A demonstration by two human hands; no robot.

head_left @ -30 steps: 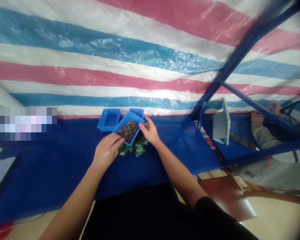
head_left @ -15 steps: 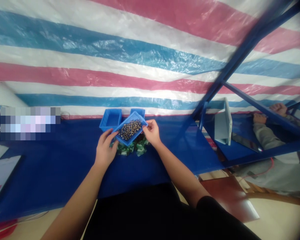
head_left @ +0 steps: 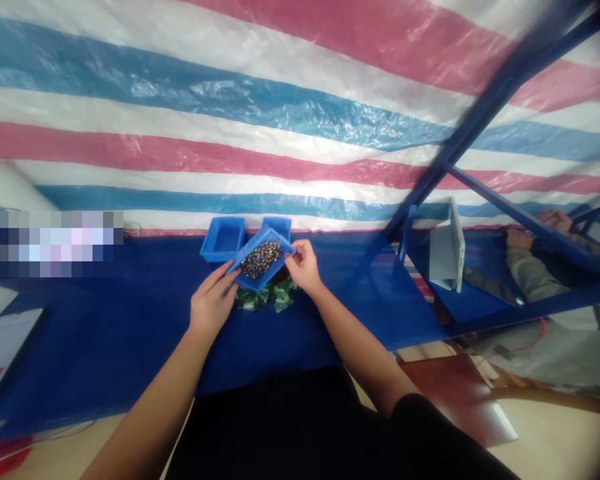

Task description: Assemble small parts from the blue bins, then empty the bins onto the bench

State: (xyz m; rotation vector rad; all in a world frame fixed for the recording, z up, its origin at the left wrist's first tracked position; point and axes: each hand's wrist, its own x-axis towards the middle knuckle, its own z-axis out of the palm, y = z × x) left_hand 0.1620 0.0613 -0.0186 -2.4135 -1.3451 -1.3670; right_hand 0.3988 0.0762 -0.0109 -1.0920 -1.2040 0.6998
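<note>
Blue plastic tray, lifted | left hand: fingers gripping rim | right hand: fingers pinching corner

Blue plastic tray tilted between left hand and right hand, holding small brassy parts. Green pieces heaped just below it.

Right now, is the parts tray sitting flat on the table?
No, the blue tray is held up and tilted between the left hand and the right hand.

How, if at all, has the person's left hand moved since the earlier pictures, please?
Yes, the left hand has shifted leftward: its fingertips now sit nearer the empty blue bin.
</note>
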